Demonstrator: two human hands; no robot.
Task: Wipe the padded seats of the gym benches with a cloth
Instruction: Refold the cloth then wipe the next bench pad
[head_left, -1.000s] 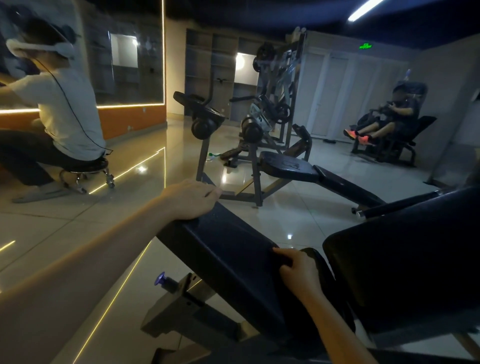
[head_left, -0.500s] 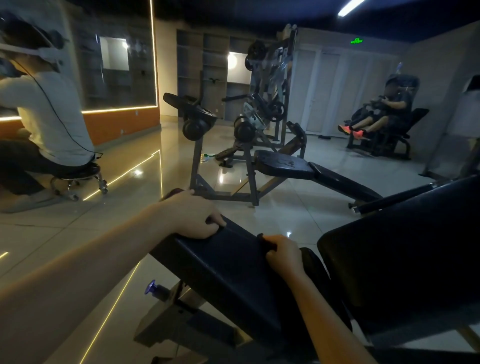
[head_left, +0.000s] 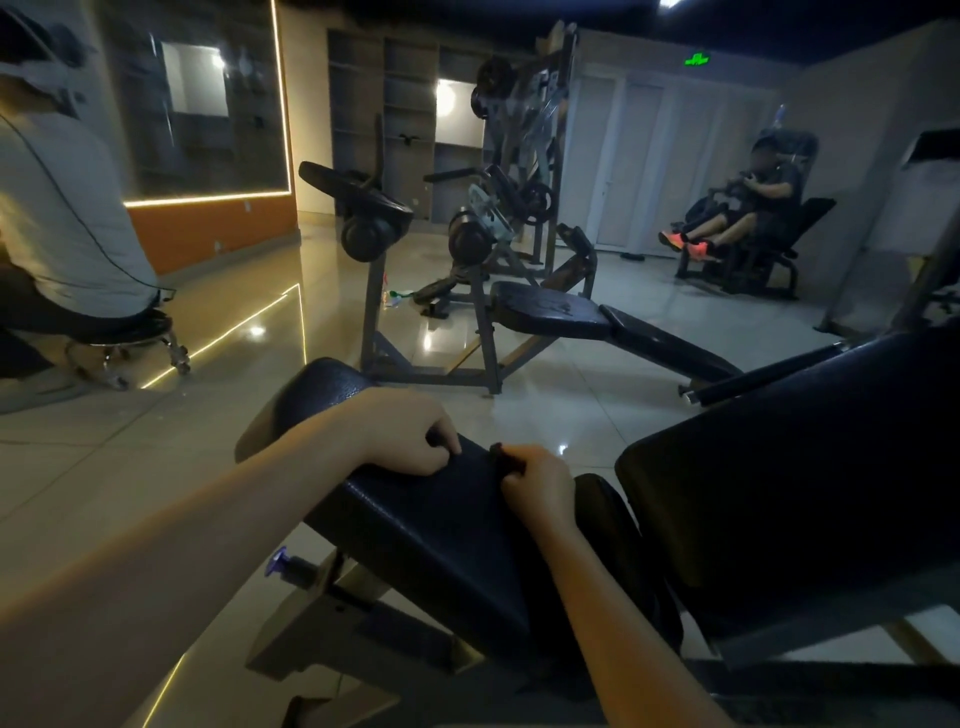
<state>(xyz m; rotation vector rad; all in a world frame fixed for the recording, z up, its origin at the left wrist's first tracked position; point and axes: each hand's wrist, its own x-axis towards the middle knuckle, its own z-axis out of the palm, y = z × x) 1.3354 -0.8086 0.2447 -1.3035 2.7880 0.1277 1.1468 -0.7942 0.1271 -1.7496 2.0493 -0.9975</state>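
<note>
Pressure spread evenly, cloth (head_left: 497, 451) kept flat, strokes overlapping down toward the near edge: probably the way to clean this seat (head_left: 441, 545) properly. Left hand (head_left: 410, 441) and right hand (head_left: 537, 480) close together on the seat's upper half, fingers curled, apparently pinching the cloth stretched between them. Dark on dark, so hard to confirm.

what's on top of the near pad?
Left hand and right hand, each pinching what looks like a dark cloth lying on the pad. Its edges blend into the pad; whatever the hands cover can't be seen.
</note>
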